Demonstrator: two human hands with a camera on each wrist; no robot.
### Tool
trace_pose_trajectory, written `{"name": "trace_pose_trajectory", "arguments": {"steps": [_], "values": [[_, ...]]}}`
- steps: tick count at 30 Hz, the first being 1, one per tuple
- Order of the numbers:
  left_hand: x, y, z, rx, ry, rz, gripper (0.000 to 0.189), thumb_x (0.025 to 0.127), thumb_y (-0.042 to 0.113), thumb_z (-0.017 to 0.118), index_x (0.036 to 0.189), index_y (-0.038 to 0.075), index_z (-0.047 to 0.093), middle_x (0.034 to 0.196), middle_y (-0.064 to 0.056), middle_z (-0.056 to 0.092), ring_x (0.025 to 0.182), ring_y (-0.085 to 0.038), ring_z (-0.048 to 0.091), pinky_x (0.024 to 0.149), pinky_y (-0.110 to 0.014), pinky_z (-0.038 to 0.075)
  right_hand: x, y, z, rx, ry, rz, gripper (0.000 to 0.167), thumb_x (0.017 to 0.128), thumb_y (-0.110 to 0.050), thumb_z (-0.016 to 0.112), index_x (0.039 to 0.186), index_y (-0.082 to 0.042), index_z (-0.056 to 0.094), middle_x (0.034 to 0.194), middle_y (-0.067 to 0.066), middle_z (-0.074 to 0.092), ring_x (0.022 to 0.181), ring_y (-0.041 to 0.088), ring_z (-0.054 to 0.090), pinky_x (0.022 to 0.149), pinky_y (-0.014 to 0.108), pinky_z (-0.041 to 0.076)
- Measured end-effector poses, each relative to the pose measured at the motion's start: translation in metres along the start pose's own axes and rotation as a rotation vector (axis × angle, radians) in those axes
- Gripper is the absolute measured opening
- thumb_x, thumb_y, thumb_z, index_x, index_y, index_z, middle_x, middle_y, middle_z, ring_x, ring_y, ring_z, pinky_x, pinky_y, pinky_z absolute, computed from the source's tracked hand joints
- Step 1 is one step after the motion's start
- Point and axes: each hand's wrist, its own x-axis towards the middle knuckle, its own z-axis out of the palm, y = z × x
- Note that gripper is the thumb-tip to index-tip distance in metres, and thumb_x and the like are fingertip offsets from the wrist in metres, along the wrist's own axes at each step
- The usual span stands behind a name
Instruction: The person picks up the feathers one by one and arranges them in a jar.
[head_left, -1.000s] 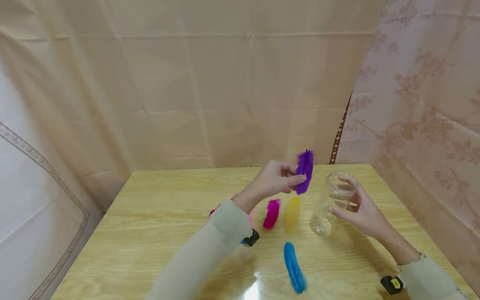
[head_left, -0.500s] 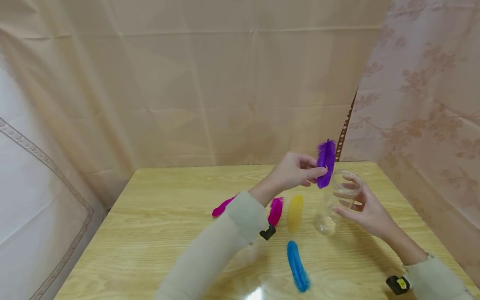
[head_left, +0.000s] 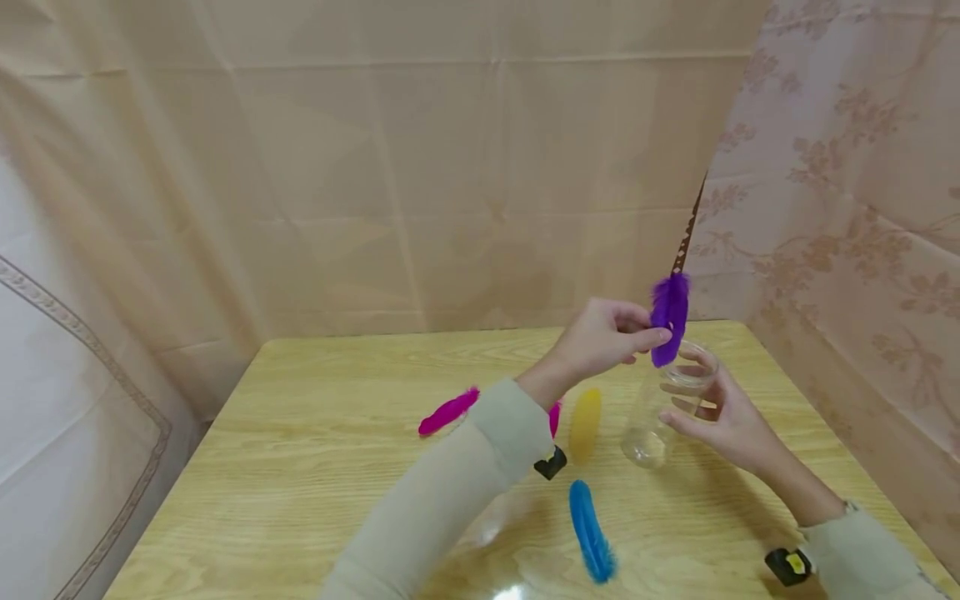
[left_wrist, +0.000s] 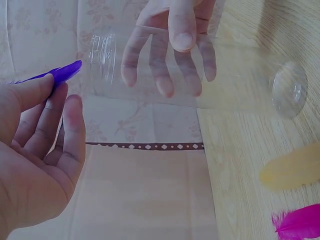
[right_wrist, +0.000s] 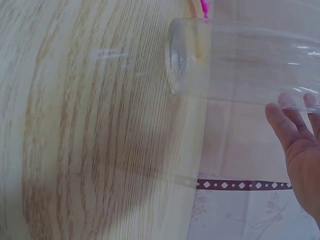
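Observation:
Between thumb and fingers, my left hand (head_left: 596, 340) pinches a purple feather (head_left: 671, 310), which stands nearly upright. Its lower end overlaps the rim of a clear jar (head_left: 647, 433) in the head view. In the left wrist view the feather's tip (left_wrist: 71, 71) points at the open mouth of the jar (left_wrist: 245, 80), a short gap away. My right hand (head_left: 738, 429) grips the jar around its upper part, thumb on the near side and fingers behind, seen through the clear wall. The jar's base (right_wrist: 181, 57) is at the wooden tabletop in the right wrist view.
On the table (head_left: 315, 483) lie a yellow feather (head_left: 585, 425), a blue feather (head_left: 591, 533) and a magenta feather (head_left: 447, 412). Another magenta feather (head_left: 554, 419) is mostly hidden by the left cuff. Curtains (head_left: 450, 167) hang behind the table and at its sides.
My left hand has moved right with the purple feather, up to the jar's mouth. The left magenta feather has come into view; the other is now mostly covered. My right hand keeps its grip.

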Motion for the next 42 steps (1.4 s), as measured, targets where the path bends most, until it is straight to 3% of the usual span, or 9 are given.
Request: {"name": "trace_pose_trajectory", "arguments": {"steps": [6, 26, 42], "values": [[0.002, 0.001, 0.004, 0.088, 0.050, 0.028, 0.016, 0.093, 0.023, 0.077, 0.096, 0.008, 0.078, 0.076, 0.011, 0.070, 0.072, -0.005, 0.065, 0.066, -0.021, 0.052, 0.001, -0.001, -0.001, -0.010, 0.000, 0.000, 0.090, 0.090, 0.000, 0.076, 0.159, -0.024, 0.022, 0.139, 0.015, 0.046, 0.113, 0.005, 0.063, 0.084, 0.022, 0.054], [0.004, -0.002, 0.019, 0.033, 0.048, 0.044, 0.017, 0.092, 0.019, 0.077, 0.099, 0.004, 0.077, 0.079, 0.008, 0.072, 0.072, -0.005, 0.067, 0.069, -0.018, 0.054, -0.002, 0.000, -0.001, -0.028, -0.004, 0.011, 0.092, 0.090, -0.001, 0.076, 0.160, -0.024, 0.021, 0.139, 0.015, 0.044, 0.111, -0.001, 0.061, 0.085, 0.020, 0.053], [0.006, -0.014, 0.029, 0.136, 0.089, 0.067, 0.018, 0.092, 0.026, 0.078, 0.100, 0.010, 0.080, 0.093, 0.010, 0.074, 0.084, -0.004, 0.060, 0.068, -0.018, 0.051, -0.001, 0.002, -0.002, 0.040, -0.012, -0.053, 0.100, 0.088, 0.008, 0.074, 0.162, -0.024, 0.016, 0.138, 0.002, 0.055, 0.115, 0.007, 0.063, 0.087, 0.024, 0.055]]}}
